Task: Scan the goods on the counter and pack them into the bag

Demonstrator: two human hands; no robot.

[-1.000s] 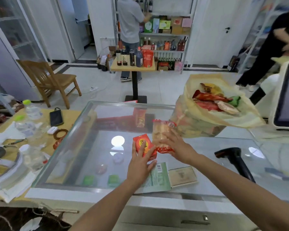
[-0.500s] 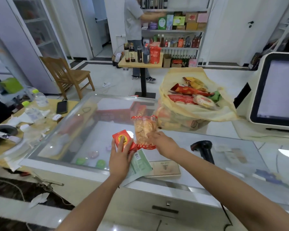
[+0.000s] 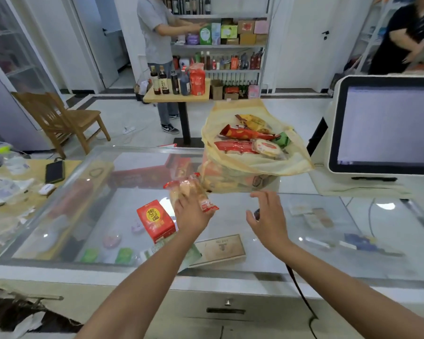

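Left hand (image 3: 192, 216) grips a clear snack packet with red ends (image 3: 187, 189); right hand (image 3: 268, 216) hangs open beside it, fingers spread.

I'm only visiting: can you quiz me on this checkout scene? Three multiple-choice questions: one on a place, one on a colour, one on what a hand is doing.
1. Where is the red box?
A) on the floor
B) on the glass counter, beside the left hand
C) on the chair

2. What colour is the bag?
A) blue
B) black
C) pale yellow

3. What is the right hand doing?
A) gripping a bottle
B) open, holding nothing
C) pressing the screen

Answers:
1 B, the box stands on the glass.
2 C, its rim is pale yellow.
3 B, it is spread and empty; the left hand holds the snack packet.
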